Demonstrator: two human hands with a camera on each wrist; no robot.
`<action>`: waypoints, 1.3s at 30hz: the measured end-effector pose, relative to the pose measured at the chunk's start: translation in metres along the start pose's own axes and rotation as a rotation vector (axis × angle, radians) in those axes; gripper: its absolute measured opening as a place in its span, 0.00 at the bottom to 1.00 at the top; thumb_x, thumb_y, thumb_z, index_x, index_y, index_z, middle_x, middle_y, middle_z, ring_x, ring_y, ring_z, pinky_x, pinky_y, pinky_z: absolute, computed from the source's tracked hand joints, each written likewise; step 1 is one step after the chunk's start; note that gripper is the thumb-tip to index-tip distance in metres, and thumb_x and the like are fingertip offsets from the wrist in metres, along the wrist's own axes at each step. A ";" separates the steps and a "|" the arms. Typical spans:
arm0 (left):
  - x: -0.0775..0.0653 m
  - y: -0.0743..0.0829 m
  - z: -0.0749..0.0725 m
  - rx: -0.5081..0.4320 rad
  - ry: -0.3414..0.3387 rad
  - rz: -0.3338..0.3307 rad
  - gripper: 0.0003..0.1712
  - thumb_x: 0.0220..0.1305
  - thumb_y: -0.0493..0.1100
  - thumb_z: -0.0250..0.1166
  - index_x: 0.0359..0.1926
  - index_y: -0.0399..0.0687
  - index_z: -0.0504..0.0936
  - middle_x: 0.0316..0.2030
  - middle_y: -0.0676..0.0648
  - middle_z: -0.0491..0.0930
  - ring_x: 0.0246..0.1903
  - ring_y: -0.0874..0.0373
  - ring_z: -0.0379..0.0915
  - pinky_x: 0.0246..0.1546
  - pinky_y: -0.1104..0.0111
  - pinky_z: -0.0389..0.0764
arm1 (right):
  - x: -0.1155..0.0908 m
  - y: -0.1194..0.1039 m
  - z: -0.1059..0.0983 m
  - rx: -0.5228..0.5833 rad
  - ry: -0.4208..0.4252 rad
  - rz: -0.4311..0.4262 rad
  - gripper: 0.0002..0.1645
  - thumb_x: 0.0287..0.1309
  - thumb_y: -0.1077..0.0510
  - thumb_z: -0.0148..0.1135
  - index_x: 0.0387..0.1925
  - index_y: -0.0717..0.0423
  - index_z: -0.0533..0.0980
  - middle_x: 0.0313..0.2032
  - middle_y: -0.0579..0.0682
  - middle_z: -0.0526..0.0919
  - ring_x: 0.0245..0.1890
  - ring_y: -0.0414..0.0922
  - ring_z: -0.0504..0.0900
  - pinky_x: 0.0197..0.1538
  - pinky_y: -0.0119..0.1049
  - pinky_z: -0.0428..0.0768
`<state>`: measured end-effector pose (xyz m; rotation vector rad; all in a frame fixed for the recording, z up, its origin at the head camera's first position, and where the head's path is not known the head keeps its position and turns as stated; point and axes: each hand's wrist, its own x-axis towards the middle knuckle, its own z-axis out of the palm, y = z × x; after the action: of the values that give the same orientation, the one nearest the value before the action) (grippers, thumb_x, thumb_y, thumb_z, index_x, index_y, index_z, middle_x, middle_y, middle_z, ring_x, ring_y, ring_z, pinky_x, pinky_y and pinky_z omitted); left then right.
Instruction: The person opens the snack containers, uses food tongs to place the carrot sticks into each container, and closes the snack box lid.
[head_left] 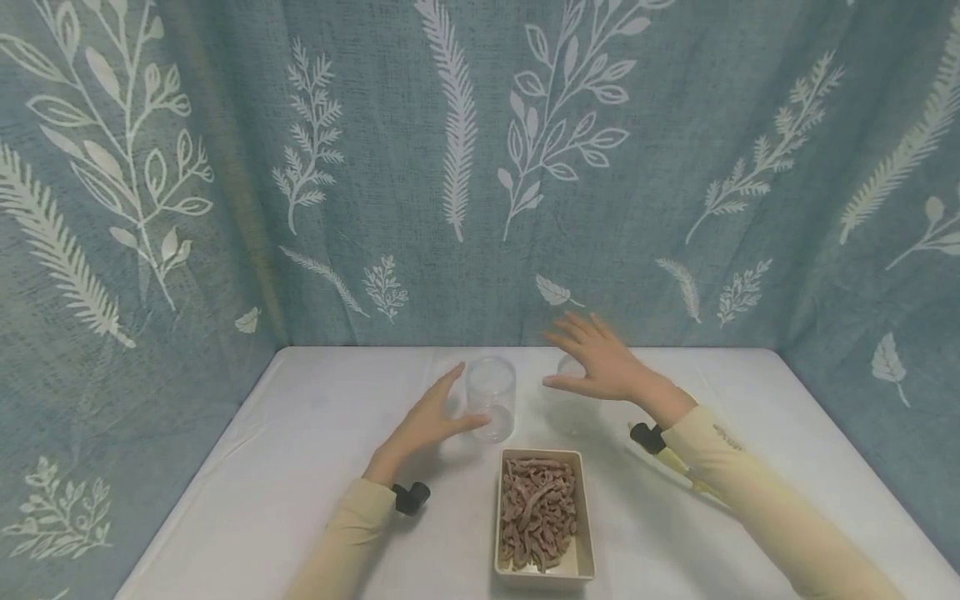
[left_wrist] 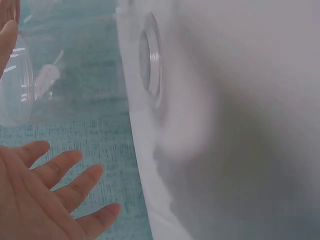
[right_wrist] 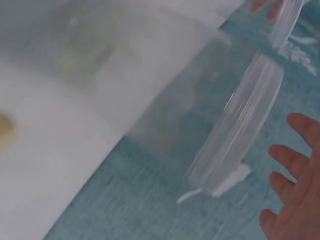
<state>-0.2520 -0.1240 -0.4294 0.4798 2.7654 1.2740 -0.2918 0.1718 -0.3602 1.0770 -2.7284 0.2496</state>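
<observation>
A clear, see-through jar (head_left: 491,392) stands upright toward the back middle of the table. My left hand (head_left: 431,414) is beside it, fingers straight and thumb apart; in the left wrist view the spread fingers (left_wrist: 82,187) are below the jar (left_wrist: 85,75). A second clear jar (head_left: 572,417) stands to its right, partly hidden behind my right hand (head_left: 603,362). That hand hovers by the jar's top with its fingers spread, holding nothing. In the right wrist view the fingers lie just beyond this jar's thick rim (right_wrist: 240,120).
A cream rectangular box (head_left: 587,542) filled with brown, twisted strips (head_left: 536,512) sits in front of the jars. A slim yellow object (head_left: 675,465) lies partly under the right sleeve. Behind the white table (head_left: 315,417) hangs a blue-green leaf-patterned curtain (head_left: 375,167).
</observation>
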 end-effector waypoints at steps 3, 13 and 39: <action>0.003 0.001 0.006 -0.066 0.021 0.014 0.58 0.47 0.61 0.70 0.72 0.49 0.48 0.70 0.45 0.52 0.68 0.43 0.50 0.65 0.44 0.55 | 0.008 -0.007 0.003 0.015 -0.015 -0.019 0.43 0.55 0.31 0.53 0.67 0.48 0.61 0.67 0.57 0.59 0.70 0.56 0.49 0.70 0.58 0.44; 0.012 0.002 0.023 -0.187 0.053 -0.012 0.57 0.46 0.58 0.72 0.70 0.47 0.50 0.66 0.39 0.60 0.64 0.40 0.56 0.59 0.42 0.63 | 0.029 -0.031 0.017 0.036 -0.036 -0.079 0.46 0.53 0.31 0.56 0.66 0.51 0.62 0.63 0.56 0.68 0.66 0.55 0.60 0.70 0.56 0.50; 0.004 0.026 0.029 -0.043 0.349 0.078 0.48 0.48 0.57 0.71 0.66 0.44 0.59 0.61 0.41 0.67 0.57 0.44 0.67 0.55 0.51 0.73 | 0.044 -0.073 0.034 0.333 0.096 0.051 0.49 0.52 0.31 0.57 0.68 0.49 0.57 0.64 0.50 0.66 0.60 0.50 0.70 0.59 0.46 0.73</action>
<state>-0.2435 -0.0856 -0.4285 0.3992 3.0138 1.5679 -0.2765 0.0827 -0.3761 1.0398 -2.6905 0.7649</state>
